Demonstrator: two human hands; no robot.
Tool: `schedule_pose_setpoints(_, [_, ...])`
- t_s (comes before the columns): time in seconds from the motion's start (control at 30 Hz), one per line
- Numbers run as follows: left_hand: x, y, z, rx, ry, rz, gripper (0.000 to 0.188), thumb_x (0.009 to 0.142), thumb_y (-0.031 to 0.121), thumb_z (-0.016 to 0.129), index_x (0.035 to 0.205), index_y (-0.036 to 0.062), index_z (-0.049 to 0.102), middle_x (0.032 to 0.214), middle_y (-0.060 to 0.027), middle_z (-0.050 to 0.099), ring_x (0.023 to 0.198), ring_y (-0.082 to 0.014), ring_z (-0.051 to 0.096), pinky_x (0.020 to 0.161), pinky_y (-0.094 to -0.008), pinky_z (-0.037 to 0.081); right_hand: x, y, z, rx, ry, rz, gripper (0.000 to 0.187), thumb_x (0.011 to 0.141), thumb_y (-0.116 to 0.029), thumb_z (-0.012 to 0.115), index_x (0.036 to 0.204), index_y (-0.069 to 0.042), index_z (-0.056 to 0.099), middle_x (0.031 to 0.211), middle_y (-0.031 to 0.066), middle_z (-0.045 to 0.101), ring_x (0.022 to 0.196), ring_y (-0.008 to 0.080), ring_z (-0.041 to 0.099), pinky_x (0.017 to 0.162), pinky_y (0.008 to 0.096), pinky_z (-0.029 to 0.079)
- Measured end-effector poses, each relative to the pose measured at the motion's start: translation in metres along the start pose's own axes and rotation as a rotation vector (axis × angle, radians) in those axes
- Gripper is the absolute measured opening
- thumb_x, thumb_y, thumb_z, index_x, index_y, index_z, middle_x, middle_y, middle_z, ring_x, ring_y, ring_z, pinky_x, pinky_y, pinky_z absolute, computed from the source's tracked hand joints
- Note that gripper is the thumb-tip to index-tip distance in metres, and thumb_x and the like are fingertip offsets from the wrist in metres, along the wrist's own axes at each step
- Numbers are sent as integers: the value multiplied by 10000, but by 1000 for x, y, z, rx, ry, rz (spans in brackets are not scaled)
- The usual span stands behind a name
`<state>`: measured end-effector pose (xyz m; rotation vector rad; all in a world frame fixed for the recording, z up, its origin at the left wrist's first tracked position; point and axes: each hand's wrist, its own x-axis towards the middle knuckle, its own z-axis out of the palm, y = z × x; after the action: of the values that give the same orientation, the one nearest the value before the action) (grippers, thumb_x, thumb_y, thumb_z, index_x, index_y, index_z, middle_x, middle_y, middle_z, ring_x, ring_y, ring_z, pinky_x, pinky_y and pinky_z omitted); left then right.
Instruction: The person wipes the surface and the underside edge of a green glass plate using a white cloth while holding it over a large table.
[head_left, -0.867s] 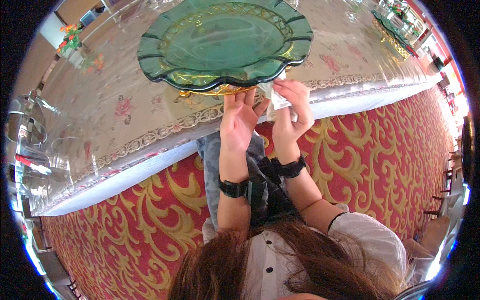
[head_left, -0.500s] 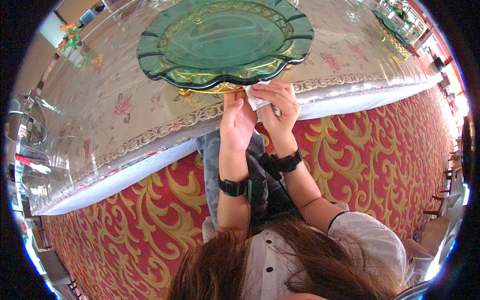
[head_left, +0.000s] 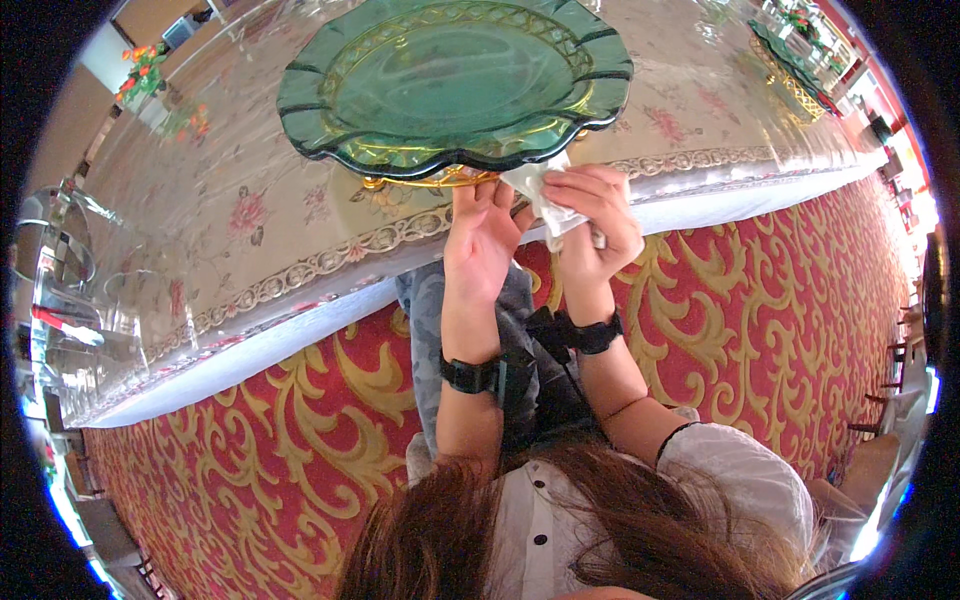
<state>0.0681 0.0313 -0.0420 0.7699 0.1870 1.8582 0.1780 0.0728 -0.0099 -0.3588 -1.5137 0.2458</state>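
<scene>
A large green glass plate (head_left: 450, 80) with a wavy rim rests on a gold openwork stand (head_left: 440, 179) at the table's edge. My left hand (head_left: 482, 240) is palm up just below the near rim, fingers stretched toward the stand; its fingertips are partly hidden under the plate. It is open, thumb apart on the right side. Beside it, my right hand (head_left: 597, 225) pinches a crumpled white tissue (head_left: 550, 205). The upper end of the tissue reaches the underside of the plate's near right rim.
A floral cloth under clear plastic covers the table (head_left: 330, 235). Clear glassware (head_left: 65, 250) stands at the far left, near orange flowers (head_left: 143, 75). Another green plate on a gold stand (head_left: 795, 75) is at the back right. Patterned red carpet (head_left: 740, 300) lies below.
My right hand has moved right and slightly down with the tissue, away from the left hand. The fingers of my left hand have spread a little. The plate has shifted slightly right.
</scene>
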Motion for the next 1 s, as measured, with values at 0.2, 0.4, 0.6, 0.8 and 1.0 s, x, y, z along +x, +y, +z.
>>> schedule_pose_setpoints(0.2, [-1,-3,-1,2,8,7,565,880,240,509,1410,191,321,1433,-43,379,1347,-217,332,1036,-538,351,6,6,-16,102,106,88,154,657,26,576,745,-7,698,858,115,711,852,256,621,810,359,474])
schedule_pose_setpoints(0.4, [1,0,0,-24,-10,2,640,874,224,520,1453,153,256,1434,-70,370,1341,-226,345,1051,-488,341,-3,11,4,-31,-148,132,330,644,26,571,912,-59,743,952,72,696,968,272,596,906,365,460])
schedule_pose_setpoints(0.6, [0,2,4,-13,29,-3,603,869,229,527,1417,125,297,1389,-90,396,1300,-240,380,1034,-441,354,-12,17,14,-19,-113,137,328,623,46,556,861,-70,749,943,51,715,928,250,611,860,346,486])
schedule_pose_setpoints(0.8, [-2,3,4,-8,32,-21,347,863,267,534,1178,151,444,1303,-66,472,1223,-229,445,972,-443,389,-15,21,11,-1,-167,146,296,624,60,532,796,-62,740,900,44,723,879,234,615,805,327,501])
schedule_pose_setpoints(1.0, [-1,0,4,4,54,7,325,870,273,518,1184,191,535,1340,-29,486,1270,-209,429,1016,-531,361,-10,21,-1,152,45,217,239,668,49,529,800,-18,717,900,83,715,901,222,604,841,331,463])
